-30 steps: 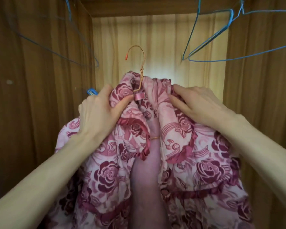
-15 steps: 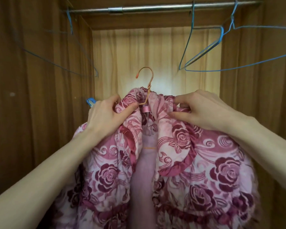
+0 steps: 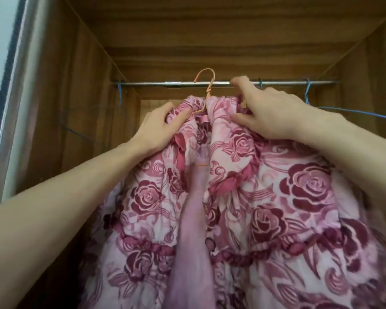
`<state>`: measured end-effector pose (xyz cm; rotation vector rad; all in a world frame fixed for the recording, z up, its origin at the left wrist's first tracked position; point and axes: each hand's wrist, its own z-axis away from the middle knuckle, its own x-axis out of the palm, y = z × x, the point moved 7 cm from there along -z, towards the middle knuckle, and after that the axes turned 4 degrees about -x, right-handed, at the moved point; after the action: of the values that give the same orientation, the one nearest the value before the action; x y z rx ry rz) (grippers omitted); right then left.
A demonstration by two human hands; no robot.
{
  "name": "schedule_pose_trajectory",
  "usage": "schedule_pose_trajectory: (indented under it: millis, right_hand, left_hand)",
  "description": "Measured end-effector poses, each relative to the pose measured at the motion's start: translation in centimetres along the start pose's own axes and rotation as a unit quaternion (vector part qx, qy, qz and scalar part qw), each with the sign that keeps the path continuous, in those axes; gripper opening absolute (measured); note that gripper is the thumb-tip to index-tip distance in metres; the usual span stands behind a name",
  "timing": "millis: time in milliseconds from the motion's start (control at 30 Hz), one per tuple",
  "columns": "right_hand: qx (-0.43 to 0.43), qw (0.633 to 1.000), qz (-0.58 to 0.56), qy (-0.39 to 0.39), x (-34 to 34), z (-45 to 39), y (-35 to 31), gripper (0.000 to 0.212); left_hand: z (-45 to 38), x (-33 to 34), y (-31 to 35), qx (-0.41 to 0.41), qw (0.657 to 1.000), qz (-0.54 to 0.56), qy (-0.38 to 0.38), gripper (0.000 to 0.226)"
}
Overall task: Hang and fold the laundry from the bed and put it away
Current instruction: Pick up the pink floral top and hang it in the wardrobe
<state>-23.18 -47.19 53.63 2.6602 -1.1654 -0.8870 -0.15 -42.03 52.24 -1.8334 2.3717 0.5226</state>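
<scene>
- Head view: pink rose-print robe (image 3: pixel 243 197) fills the centre and lower frame, on an orange hanger (image 3: pixel 206 90).
- Left hand (image 3: pixel 158 128) grips the collar left of the hook; right hand (image 3: pixel 274 112) grips the right shoulder.
- Hook sits level with the metal rail (image 3: pixel 143 83), top centre; whether it is seated cannot be told.
- Advice: lift the hook over the rail, lower squarely, release together.
- Blue hangers (image 3: pixel 308 94) at upper right crowd that side.

Pink rose-print garment (image 3: pixel 299 197), orange hanger (image 3: pixel 206 85), blue hangers (image 3: pixel 308 94).
</scene>
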Motion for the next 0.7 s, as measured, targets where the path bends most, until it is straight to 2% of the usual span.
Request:
schedule_pose_trajectory:
  millis: [100, 200, 333, 433, 533, 633, 700]
  right_hand:
    - [0.005, 1.000, 0.027, 0.008, -1.2, -2.8, -0.6, 0.045]
    - [0.047, 0.999, 0.014, 0.023, -1.7, -4.7, -0.7, 0.039]
    - [0.089, 0.996, 0.019, 0.013, -0.7, -6.2, -0.4, 0.038]
    - [0.111, 0.993, 0.014, 0.020, 0.3, -7.0, -0.3, 0.037]
    - [0.120, 0.992, 0.015, 0.026, 1.4, -8.2, -0.6, 0.039]
    - [0.117, 0.992, 0.018, 0.035, 2.6, -9.5, -0.8, 0.037]
    - [0.117, 0.992, 0.022, 0.039, 3.4, -10.4, -0.8, 0.034]
  left_hand:
    - [-2.2, -0.5, -1.0, -0.018, 1.000, 0.005, 0.000, 0.043]
    - [-3.9, 0.4, -2.0, -0.034, 0.999, -0.007, -0.018, 0.048]
    - [-4.6, 3.2, -2.5, -0.074, 0.993, 0.053, -0.078, 0.066]
    - [-4.2, 5.4, -2.9, -0.108, 0.986, 0.028, -0.121, 0.084]
    - [-3.9, 6.7, -3.4, -0.143, 0.982, 0.040, -0.120, 0.088]
    - [-3.8, 7.4, -4.0, -0.159, 0.980, 0.053, -0.107, 0.111]
    - [-3.7, 8.0, -4.4, -0.166, 0.979, 0.023, -0.115, 0.120]
